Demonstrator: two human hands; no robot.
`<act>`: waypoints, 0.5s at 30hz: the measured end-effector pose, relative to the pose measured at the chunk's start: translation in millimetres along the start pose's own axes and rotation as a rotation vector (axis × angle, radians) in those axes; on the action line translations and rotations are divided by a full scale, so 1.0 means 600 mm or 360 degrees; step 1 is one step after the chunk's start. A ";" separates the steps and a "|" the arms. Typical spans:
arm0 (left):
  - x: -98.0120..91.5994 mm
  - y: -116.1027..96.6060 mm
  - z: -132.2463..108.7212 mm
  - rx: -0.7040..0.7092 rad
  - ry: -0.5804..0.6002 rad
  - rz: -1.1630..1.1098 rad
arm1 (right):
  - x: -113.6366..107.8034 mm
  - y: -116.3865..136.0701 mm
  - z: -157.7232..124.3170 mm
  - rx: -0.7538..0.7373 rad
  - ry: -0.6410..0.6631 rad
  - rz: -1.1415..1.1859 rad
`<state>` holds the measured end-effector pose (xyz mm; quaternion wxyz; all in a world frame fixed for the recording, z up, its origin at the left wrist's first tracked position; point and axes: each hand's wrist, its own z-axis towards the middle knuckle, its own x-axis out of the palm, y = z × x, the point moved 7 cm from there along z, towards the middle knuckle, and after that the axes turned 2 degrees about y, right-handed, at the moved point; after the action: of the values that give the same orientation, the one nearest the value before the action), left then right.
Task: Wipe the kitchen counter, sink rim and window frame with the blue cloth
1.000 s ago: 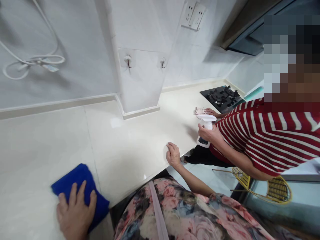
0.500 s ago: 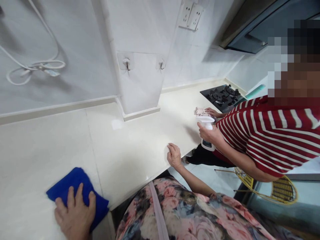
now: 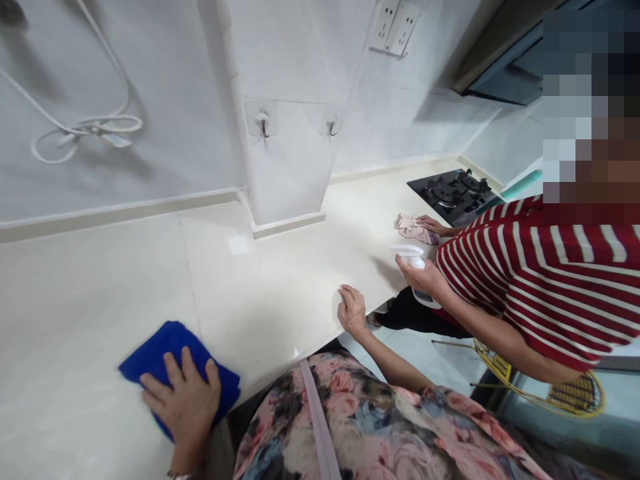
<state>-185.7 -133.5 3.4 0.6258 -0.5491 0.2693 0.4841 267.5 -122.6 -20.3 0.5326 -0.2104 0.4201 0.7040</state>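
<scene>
My left hand (image 3: 185, 403) lies flat with spread fingers on a folded blue cloth (image 3: 165, 347), pressing it onto the cream countertop (image 3: 280, 287) near its front edge. Further right, my right hand (image 3: 352, 310) rests on the counter's edge, fingers loosely laid down and holding nothing. My floral dress (image 3: 370, 427) fills the lower middle.
A person in a red striped shirt (image 3: 540, 280) stands at the right, holding a white spray bottle (image 3: 413, 257) in one hand and a pink cloth (image 3: 413, 229) on the counter with the other. Behind are a black gas hob (image 3: 455, 190), a tiled pillar with hooks (image 3: 290, 160), and a yellow wire chair (image 3: 545, 383).
My left hand has slid the blue cloth to the right along the counter. The other person's spray bottle has dropped lower, towards the counter edge. My right hand has stayed put.
</scene>
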 end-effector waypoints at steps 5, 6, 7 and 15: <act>0.022 -0.077 0.009 0.0168 -0.0043 0.0077 | -0.002 0.001 0.001 -0.0012 -0.0004 -0.0009; 0.024 -0.086 0.011 0.0182 -0.0043 0.0074 | -0.003 0.001 0.001 -0.0018 -0.0008 -0.0011; 0.024 -0.092 0.012 0.0187 -0.0043 0.0070 | -0.004 0.001 0.001 -0.0019 -0.0010 -0.0015; 0.018 -0.092 0.014 0.0148 -0.0045 0.0034 | 0.005 -0.007 -0.004 0.0027 0.0054 0.0005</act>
<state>-133.3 -117.9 19.8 0.6492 -0.5097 0.2885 0.4854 270.2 -122.4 -25.4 0.5260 -0.2170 0.4354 0.6976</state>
